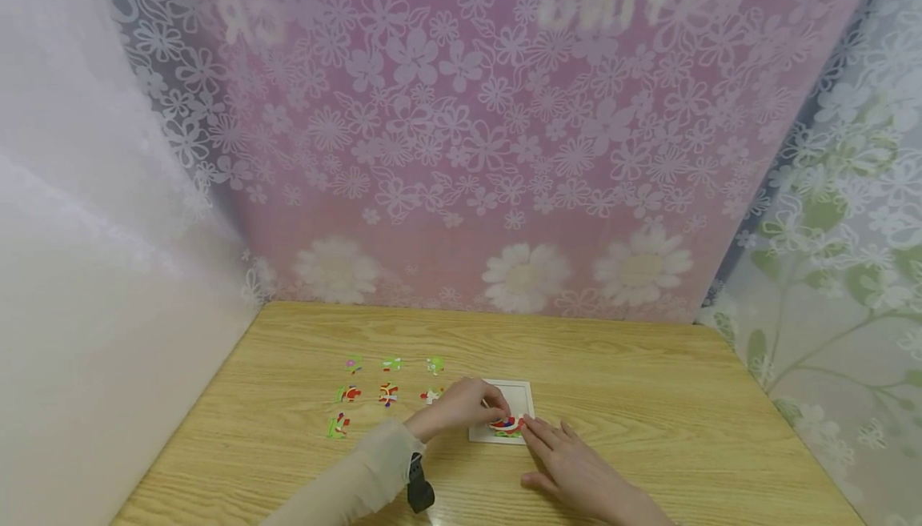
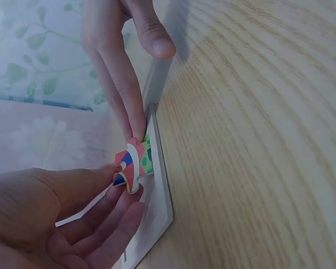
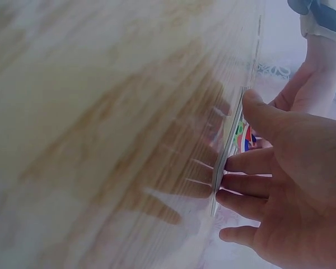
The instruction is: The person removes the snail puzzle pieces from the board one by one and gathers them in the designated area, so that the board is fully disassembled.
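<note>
A small white puzzle tray (image 1: 529, 398) lies on the wooden table with colourful puzzle pieces in its near part. Over it, my left hand (image 1: 467, 407) pinches a red, blue and white puzzle piece (image 2: 131, 163) between thumb and fingers, as the left wrist view shows. That piece is tilted above the tray floor, beside a green-patterned part. My right hand (image 1: 572, 466) has its fingers extended, their tips (image 3: 223, 182) touching the tray's right edge. In the head view the left fingers partly cover the pinched piece.
Several loose puzzle pieces lie spread out left of the tray, among them a red one (image 1: 388, 394), a green-and-white one (image 1: 392, 364) and a green-and-red one (image 1: 338, 427). A floral pink curtain (image 1: 461, 150) stands behind the wooden table (image 1: 648, 398).
</note>
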`<action>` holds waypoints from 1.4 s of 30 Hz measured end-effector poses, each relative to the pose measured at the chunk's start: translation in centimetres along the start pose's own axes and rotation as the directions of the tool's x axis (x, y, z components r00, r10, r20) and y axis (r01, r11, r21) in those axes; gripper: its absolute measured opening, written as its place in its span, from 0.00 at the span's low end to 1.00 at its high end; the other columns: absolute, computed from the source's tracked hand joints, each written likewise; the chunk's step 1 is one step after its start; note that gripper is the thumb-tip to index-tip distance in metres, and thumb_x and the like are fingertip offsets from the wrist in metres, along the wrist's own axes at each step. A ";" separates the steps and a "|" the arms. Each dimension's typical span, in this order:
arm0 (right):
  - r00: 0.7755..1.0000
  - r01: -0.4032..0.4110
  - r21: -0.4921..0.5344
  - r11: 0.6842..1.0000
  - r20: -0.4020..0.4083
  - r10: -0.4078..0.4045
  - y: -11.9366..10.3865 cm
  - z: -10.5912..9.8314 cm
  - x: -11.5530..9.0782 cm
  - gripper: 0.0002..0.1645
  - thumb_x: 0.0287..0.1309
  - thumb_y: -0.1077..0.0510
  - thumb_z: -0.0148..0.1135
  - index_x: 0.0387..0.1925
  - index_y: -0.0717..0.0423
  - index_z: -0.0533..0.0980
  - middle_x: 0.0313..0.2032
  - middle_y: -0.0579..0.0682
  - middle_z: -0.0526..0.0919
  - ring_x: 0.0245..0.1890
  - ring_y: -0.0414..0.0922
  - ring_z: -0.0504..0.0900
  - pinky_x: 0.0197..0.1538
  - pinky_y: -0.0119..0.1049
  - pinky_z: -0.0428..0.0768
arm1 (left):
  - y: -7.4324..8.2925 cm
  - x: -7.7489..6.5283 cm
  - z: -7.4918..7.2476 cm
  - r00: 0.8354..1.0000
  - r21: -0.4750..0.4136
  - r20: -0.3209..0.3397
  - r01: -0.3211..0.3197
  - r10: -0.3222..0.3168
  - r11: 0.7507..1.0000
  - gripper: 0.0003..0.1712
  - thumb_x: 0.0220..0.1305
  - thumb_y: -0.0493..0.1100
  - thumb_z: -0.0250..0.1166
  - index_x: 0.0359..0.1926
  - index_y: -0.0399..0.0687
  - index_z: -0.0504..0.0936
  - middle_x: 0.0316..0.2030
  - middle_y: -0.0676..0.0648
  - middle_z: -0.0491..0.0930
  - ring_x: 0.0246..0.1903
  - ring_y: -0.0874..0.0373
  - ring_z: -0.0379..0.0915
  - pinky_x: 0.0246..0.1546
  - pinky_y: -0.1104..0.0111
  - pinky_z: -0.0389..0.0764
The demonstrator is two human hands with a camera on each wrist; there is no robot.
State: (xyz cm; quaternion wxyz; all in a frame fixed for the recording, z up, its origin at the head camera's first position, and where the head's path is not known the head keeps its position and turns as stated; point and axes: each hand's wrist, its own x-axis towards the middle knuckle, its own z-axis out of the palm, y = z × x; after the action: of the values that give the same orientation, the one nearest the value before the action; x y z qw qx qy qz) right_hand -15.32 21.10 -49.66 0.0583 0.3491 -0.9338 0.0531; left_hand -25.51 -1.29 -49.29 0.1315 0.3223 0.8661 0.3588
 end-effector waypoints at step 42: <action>0.997 -0.049 0.043 0.998 0.069 0.046 0.0 0.1 0.1 0.43 0.72 0.36 0.52 0.70 0.66 0.68 0.70 0.61 0.70 0.67 0.58 0.73 0.65 0.63 0.69 | -3.0 -2.8 -4.1 0.992 -0.152 -0.112 0.033 -0.050 0.988 0.03 0.65 0.37 0.70 0.38 0.48 0.89 0.35 0.53 0.87 0.31 0.62 0.82 0.32 0.67 0.84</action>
State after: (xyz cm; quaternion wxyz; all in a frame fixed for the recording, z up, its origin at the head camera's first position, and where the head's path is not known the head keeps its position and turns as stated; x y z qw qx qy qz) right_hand -15.37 21.07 -49.72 0.0177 0.3298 -0.9418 0.0633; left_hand -26.71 -6.94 -48.50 0.1124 0.2721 0.8494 0.4380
